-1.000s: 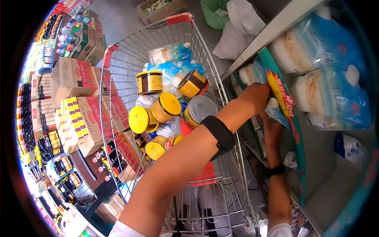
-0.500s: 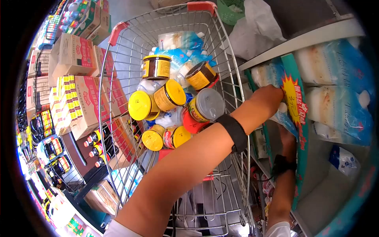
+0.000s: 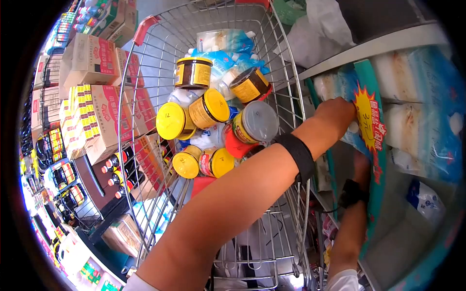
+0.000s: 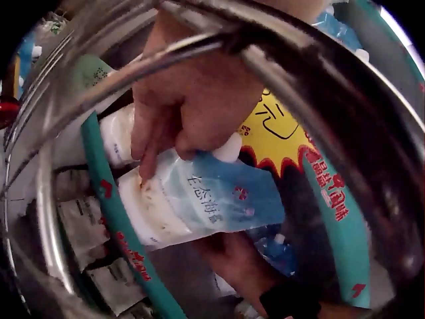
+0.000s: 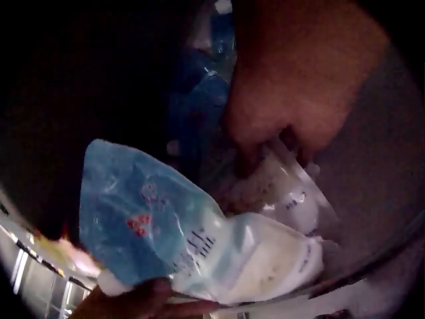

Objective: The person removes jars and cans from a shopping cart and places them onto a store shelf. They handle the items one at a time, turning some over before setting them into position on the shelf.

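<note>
My left hand [image 3: 337,114] reaches over the cart's side and holds a blue-and-white salt pouch [image 4: 199,196] with a white cap, its fingers [image 4: 149,163] against the pouch's front. In the right wrist view that pouch leans across the lower left. Lower down, my right hand [image 5: 285,100] is inside the shelf bin and pinches the edge of a clear and white bag [image 5: 285,189]; in the head view it is dim and partly hidden. A green cardboard strip [image 3: 376,169] with a yellow starburst price sign [image 3: 367,116] runs right beside both hands.
The wire shopping cart [image 3: 294,72] carries salt pouches [image 3: 225,41] and several yellow-lidded jars [image 3: 171,120]. More salt pouches [image 3: 427,121] lie on the shelf at right, with a small blue-and-white bag [image 3: 425,201] below. Cardboard boxes [image 3: 99,116] are stacked at left.
The head view has shifted, so cart contents sit higher and the shelf farther right. My right hand has moved deeper into the bin and shows less; the left stays at the pouch.
</note>
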A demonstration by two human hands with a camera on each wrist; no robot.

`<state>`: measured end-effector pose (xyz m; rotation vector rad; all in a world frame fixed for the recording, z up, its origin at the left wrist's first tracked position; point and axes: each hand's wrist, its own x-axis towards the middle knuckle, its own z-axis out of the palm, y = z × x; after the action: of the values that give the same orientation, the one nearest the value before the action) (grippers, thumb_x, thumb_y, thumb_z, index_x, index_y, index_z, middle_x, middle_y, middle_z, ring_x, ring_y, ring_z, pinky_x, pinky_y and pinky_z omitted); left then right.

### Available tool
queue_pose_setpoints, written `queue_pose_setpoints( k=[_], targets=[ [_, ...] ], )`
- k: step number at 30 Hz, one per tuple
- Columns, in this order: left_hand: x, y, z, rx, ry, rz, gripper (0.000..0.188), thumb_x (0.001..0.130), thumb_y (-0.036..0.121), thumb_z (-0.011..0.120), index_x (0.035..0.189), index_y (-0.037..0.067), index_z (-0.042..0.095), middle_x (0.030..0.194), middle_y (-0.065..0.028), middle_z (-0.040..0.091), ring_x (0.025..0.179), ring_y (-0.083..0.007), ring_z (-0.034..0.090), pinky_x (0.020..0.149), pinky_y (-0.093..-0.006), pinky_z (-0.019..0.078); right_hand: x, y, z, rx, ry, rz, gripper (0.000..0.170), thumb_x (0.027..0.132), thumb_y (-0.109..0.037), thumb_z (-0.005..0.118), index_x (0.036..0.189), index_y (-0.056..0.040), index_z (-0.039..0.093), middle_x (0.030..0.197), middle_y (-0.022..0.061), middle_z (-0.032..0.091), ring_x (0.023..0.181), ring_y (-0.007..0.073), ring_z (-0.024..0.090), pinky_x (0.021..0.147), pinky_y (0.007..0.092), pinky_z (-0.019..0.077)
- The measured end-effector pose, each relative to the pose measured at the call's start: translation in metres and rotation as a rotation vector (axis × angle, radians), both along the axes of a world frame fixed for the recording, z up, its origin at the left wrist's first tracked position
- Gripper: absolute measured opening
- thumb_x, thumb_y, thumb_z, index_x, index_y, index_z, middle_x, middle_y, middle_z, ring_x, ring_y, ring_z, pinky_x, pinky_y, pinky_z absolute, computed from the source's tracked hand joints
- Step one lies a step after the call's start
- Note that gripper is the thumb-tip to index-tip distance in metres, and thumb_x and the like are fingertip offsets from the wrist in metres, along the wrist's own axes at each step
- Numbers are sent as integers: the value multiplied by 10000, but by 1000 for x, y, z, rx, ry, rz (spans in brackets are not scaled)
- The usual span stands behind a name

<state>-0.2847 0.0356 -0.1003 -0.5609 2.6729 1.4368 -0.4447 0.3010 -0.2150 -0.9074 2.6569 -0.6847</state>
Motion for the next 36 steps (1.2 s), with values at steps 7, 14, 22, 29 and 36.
queue_pose_setpoints(
  k=[7,14,22,29,36],
  targets=[
    [-4,0,-7,57,-25,35,288,778,8,645,1064,-22,656,1039,-264,660,998,-402,655,831,-442,558,8,-8,1,-46,123,179,439,924,-42,595,1342,29,478,1379,174,524,1283,295,478,1115,399,323],
    [2,-5,11,97,-2,21,290,736,86,679,1011,-3,686,1019,-240,676,988,-381,664,845,-434,552,76,-31,42,-182,-82,-341,481,911,-145,643,1325,53,501,1408,134,503,1273,257,488,1087,374,342],
    [-18,-1,-10,458,148,66,340,747,109,656,1054,-36,668,930,-247,692,828,-308,712,715,-389,581,80,-70,89,-211,-264,-398,496,1004,-311,518,1342,51,500,1401,143,504,1258,241,493,1101,352,317],
    [-4,-17,17,822,-94,224,265,797,101,641,986,-83,666,801,-243,695,663,-281,724,596,-354,581,77,-87,74,-564,-449,-745,387,1014,-237,494,1309,13,505,1324,133,527,1219,244,516,1060,379,403],
    [-7,-6,-9,312,-174,375,211,805,73,644,993,11,718,961,-243,704,921,-362,701,786,-400,566,72,-74,44,-645,-485,-432,512,902,-205,689,1313,25,489,1324,153,548,1188,257,551,1015,387,432]
  ],
)
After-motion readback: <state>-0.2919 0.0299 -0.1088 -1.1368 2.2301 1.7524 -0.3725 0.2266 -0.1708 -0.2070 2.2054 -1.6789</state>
